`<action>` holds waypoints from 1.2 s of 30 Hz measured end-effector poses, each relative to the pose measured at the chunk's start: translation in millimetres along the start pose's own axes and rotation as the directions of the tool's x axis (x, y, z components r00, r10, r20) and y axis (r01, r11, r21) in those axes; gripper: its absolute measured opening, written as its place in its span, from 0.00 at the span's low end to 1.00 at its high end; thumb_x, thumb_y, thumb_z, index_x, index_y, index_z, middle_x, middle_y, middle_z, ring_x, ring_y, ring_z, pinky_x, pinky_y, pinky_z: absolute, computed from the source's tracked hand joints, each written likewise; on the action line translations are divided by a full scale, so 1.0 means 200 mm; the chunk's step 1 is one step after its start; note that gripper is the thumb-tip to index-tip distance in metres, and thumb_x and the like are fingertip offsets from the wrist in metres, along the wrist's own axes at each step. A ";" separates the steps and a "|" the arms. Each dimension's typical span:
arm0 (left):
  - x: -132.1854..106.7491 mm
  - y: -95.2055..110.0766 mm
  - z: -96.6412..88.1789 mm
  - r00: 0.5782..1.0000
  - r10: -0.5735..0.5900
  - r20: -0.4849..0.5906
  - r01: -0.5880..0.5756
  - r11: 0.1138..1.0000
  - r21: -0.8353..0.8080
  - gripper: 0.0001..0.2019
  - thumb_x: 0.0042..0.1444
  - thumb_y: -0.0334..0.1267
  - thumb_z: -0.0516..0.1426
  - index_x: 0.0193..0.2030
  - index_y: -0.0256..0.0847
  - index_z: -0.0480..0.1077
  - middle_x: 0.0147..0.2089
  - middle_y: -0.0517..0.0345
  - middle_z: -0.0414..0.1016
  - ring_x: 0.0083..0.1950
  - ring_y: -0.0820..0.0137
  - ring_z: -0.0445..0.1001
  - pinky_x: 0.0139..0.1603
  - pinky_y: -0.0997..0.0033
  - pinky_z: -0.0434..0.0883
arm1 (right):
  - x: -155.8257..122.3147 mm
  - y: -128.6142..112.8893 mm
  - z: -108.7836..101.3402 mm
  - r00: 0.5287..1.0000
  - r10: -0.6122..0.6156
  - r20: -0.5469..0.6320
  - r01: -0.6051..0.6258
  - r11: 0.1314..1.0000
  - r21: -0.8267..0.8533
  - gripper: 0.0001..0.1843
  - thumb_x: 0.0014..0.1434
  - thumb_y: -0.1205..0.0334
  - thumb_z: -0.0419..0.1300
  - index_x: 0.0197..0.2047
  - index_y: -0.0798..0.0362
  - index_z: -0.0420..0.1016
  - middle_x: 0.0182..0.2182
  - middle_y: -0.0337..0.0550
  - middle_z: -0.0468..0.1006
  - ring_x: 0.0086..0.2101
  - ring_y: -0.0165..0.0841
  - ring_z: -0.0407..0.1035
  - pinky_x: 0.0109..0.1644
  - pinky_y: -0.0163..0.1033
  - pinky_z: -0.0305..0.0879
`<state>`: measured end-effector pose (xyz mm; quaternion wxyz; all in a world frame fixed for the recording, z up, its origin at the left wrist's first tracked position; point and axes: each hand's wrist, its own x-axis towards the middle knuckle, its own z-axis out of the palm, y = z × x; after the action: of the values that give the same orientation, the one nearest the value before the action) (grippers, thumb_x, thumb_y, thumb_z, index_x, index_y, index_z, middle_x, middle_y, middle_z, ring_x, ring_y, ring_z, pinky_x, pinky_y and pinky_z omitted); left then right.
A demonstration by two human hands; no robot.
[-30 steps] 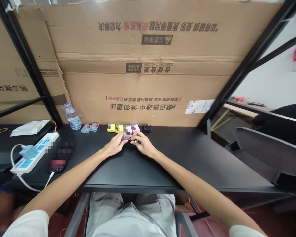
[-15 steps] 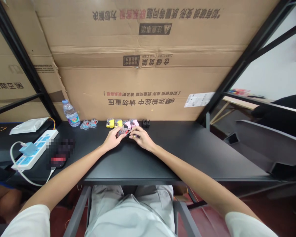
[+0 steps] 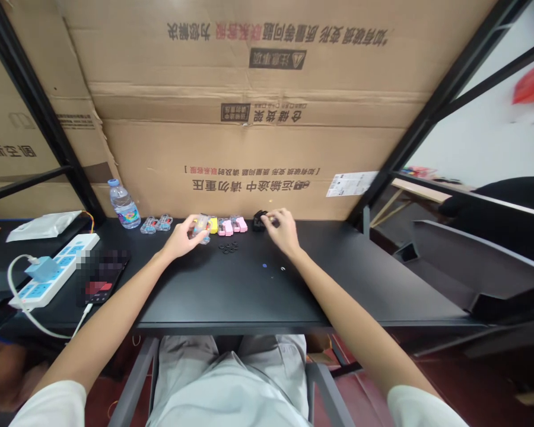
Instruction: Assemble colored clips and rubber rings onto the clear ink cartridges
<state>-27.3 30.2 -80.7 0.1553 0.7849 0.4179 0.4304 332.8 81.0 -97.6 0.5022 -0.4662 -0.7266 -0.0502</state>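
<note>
My left hand [image 3: 182, 238] is closed around a clear plastic toy-car-like piece [image 3: 201, 225], holding it just over the table in front of a row of small pieces. Yellow-and-clear pieces [image 3: 213, 225] stand partly behind it, and pink-and-clear pieces [image 3: 232, 226] are beside them. My right hand [image 3: 285, 230] pinches at a black plastic part [image 3: 260, 221] at the row's right end; its fingertips partly cover that part. Several small black rings [image 3: 228, 247] lie on the table between my hands. Two clear pieces [image 3: 156, 223] sit farther left.
A water bottle [image 3: 124, 204] stands at the back left. Nearby are a white power strip [image 3: 66, 264] with a plugged-in charger, a phone [image 3: 104, 279] on a cable and a white packet [image 3: 44, 226]. A cardboard panel [image 3: 249, 142] rises behind the black table [image 3: 231, 296].
My hands have moved apart: the left went left with the clear piece, the right went right to the black part. The small black rings are now uncovered. The view has shifted slightly.
</note>
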 end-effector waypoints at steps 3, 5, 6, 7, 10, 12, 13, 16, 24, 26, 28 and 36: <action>0.01 -0.05 -0.08 0.996 -0.084 0.017 0.080 0.984 0.157 0.34 0.65 0.50 0.61 0.74 0.44 0.60 0.37 0.57 0.82 0.33 0.65 0.79 0.42 0.68 0.73 | 0.01 0.19 -0.01 0.969 0.233 -0.076 -0.243 0.957 -0.159 0.15 0.67 0.50 0.60 0.32 0.50 0.77 0.36 0.51 0.77 0.41 0.47 0.70 0.50 0.50 0.69; 0.02 -0.09 -0.13 0.988 -0.150 0.026 0.137 0.949 0.282 0.35 0.65 0.50 0.60 0.76 0.45 0.59 0.31 0.62 0.78 0.31 0.65 0.77 0.41 0.69 0.70 | 0.00 0.28 0.00 0.950 0.312 -0.010 -0.307 0.926 -0.221 0.16 0.66 0.51 0.60 0.28 0.49 0.74 0.32 0.50 0.75 0.39 0.46 0.70 0.47 0.48 0.69; 0.02 -0.10 -0.16 0.984 -0.177 0.038 0.154 0.930 0.335 0.33 0.66 0.50 0.59 0.75 0.46 0.60 0.28 0.63 0.75 0.30 0.65 0.76 0.40 0.69 0.69 | 0.00 0.30 0.02 0.944 0.330 0.010 -0.318 0.917 -0.242 0.16 0.65 0.51 0.60 0.28 0.49 0.73 0.31 0.50 0.76 0.38 0.46 0.70 0.46 0.47 0.68; 0.02 -0.12 -0.18 0.979 -0.198 0.055 0.164 0.914 0.370 0.32 0.66 0.50 0.58 0.74 0.46 0.61 0.27 0.64 0.73 0.30 0.64 0.75 0.40 0.69 0.68 | -0.01 0.32 0.03 0.941 0.338 0.028 -0.320 0.912 -0.255 0.16 0.65 0.51 0.60 0.28 0.49 0.73 0.31 0.50 0.76 0.38 0.46 0.70 0.46 0.46 0.68; 0.02 -0.17 -0.22 0.961 -0.252 0.113 0.192 0.902 0.386 0.27 0.68 0.49 0.54 0.71 0.46 0.65 0.25 0.65 0.72 0.28 0.64 0.73 0.37 0.69 0.66 | -0.01 0.32 0.07 0.940 0.334 0.072 -0.306 0.917 -0.254 0.17 0.67 0.49 0.58 0.30 0.49 0.76 0.33 0.52 0.79 0.39 0.45 0.72 0.47 0.45 0.68; 0.02 -0.20 -0.23 0.947 -0.289 0.139 0.217 0.897 0.384 0.26 0.68 0.49 0.53 0.70 0.45 0.65 0.26 0.64 0.74 0.28 0.64 0.73 0.37 0.69 0.66 | 0.00 0.30 0.08 0.939 0.326 0.107 -0.297 0.929 -0.221 0.18 0.68 0.48 0.57 0.33 0.49 0.79 0.35 0.52 0.81 0.40 0.45 0.74 0.49 0.45 0.69; 0.02 -0.21 -0.24 0.941 -0.306 0.143 0.229 0.889 0.397 0.26 0.68 0.49 0.53 0.70 0.45 0.65 0.27 0.63 0.75 0.30 0.63 0.75 0.37 0.68 0.66 | -0.01 0.29 0.09 0.939 0.321 0.120 -0.295 0.935 -0.196 0.18 0.68 0.48 0.57 0.35 0.49 0.80 0.36 0.52 0.82 0.41 0.45 0.75 0.51 0.45 0.70; 0.02 -0.23 -0.24 0.922 -0.359 0.145 0.251 0.839 0.483 0.25 0.68 0.51 0.53 0.68 0.46 0.68 0.32 0.58 0.80 0.36 0.59 0.79 0.41 0.66 0.69 | -0.02 0.27 0.07 0.937 0.318 0.144 -0.302 0.945 -0.125 0.16 0.67 0.50 0.57 0.43 0.49 0.83 0.42 0.51 0.85 0.45 0.44 0.78 0.54 0.46 0.71; 0.01 -0.16 -0.25 0.924 -0.378 0.061 0.221 0.657 0.721 0.21 0.66 0.50 0.57 0.61 0.45 0.74 0.50 0.43 0.84 0.50 0.50 0.82 0.50 0.59 0.71 | -0.06 0.26 0.06 0.948 0.268 0.174 -0.251 0.961 -0.112 0.15 0.62 0.57 0.59 0.48 0.52 0.83 0.47 0.54 0.86 0.47 0.47 0.79 0.57 0.50 0.73; 0.02 -0.14 -0.25 0.937 -0.347 0.036 0.215 0.656 0.724 0.18 0.67 0.47 0.55 0.60 0.46 0.74 0.45 0.47 0.84 0.48 0.52 0.83 0.47 0.61 0.71 | -0.06 0.24 0.07 0.959 0.235 0.160 -0.218 0.969 -0.115 0.15 0.62 0.57 0.59 0.48 0.52 0.82 0.46 0.54 0.86 0.47 0.47 0.79 0.57 0.51 0.73; 0.02 -0.12 -0.24 0.950 -0.307 0.053 0.186 0.696 0.693 0.16 0.67 0.44 0.54 0.58 0.47 0.75 0.39 0.52 0.84 0.43 0.56 0.82 0.43 0.65 0.70 | -0.05 0.22 0.06 0.966 0.205 0.154 -0.189 0.975 -0.117 0.15 0.61 0.58 0.59 0.48 0.52 0.82 0.46 0.54 0.85 0.47 0.47 0.78 0.58 0.52 0.73; 0.01 -0.13 -0.16 0.945 -0.246 0.217 0.074 0.804 0.591 0.10 0.65 0.43 0.56 0.41 0.46 0.78 0.32 0.57 0.81 0.34 0.62 0.79 0.37 0.69 0.65 | -0.06 0.21 0.02 0.932 0.309 0.191 -0.303 0.951 -0.059 0.17 0.59 0.60 0.60 0.49 0.52 0.81 0.43 0.51 0.86 0.43 0.44 0.80 0.53 0.47 0.74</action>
<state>-65.8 44.1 -76.3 0.0056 0.8096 0.5668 0.1525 361.0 98.9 -124.7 0.4225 -0.5834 -0.6906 0.0647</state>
